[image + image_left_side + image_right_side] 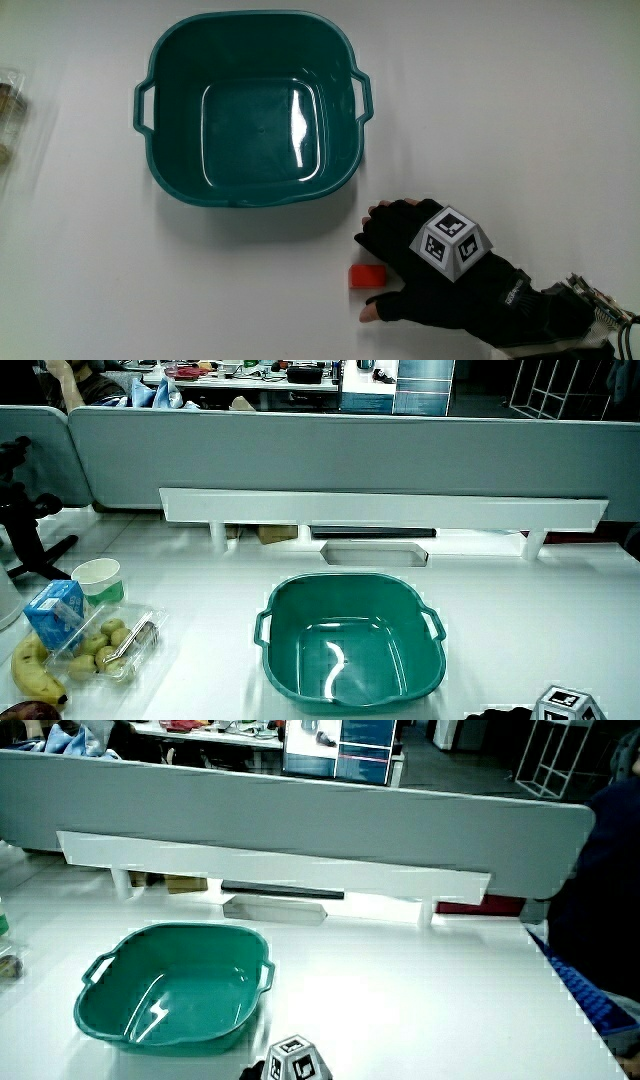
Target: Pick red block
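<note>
Risk is seen at the red block (366, 277), nearer the person than the teal basin (252, 110): it could be nudged away by the hands (415, 270) (fingers spread around it, nothing pinched yet).

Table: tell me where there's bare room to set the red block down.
The table is bare beside the teal basin, on the side where the hand is, out to the edge. The basin itself holds nothing. It is crowded around the red block, right at the fingers, and by the snacks at the table's edge.
</note>
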